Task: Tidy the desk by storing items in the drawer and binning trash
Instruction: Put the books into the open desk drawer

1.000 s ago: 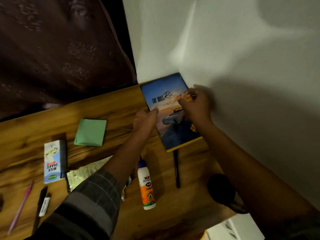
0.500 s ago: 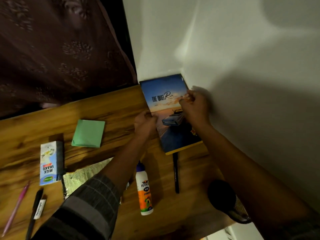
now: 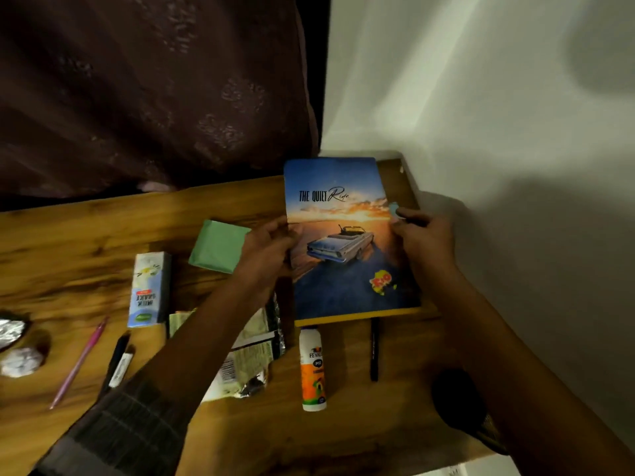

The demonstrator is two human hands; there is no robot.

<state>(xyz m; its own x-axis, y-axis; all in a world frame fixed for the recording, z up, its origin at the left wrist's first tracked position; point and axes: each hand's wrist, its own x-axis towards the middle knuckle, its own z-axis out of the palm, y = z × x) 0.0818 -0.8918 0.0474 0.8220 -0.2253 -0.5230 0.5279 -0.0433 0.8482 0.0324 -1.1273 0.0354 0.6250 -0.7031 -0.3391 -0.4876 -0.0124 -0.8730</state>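
A notebook [image 3: 343, 242] with a blue and orange cover showing a car and the words "THE QUIET Ride" is at the far right corner of the wooden desk [image 3: 68, 242]. My left hand [image 3: 268, 249] grips its left edge, thumb on the cover. My right hand [image 3: 424, 242] holds its right edge, fingers curled; a small pale blue thing shows at the fingertips. The notebook's near end looks raised off the desk.
On the desk lie a green sticky-note pad [image 3: 220, 250], a milkshake carton [image 3: 149, 293], crumpled wrappers [image 3: 247, 359], a glue bottle [image 3: 312, 369], a black pen [image 3: 374, 352], a pink pen [image 3: 80, 362], a marker [image 3: 118, 362], foil [image 3: 10, 333] and a dark round object [image 3: 457, 403]. White walls stand right and behind.
Both hands have drawn the notebook away from the wall corner toward me, and my hands have spread to its two side edges. More of the cover is uncovered.
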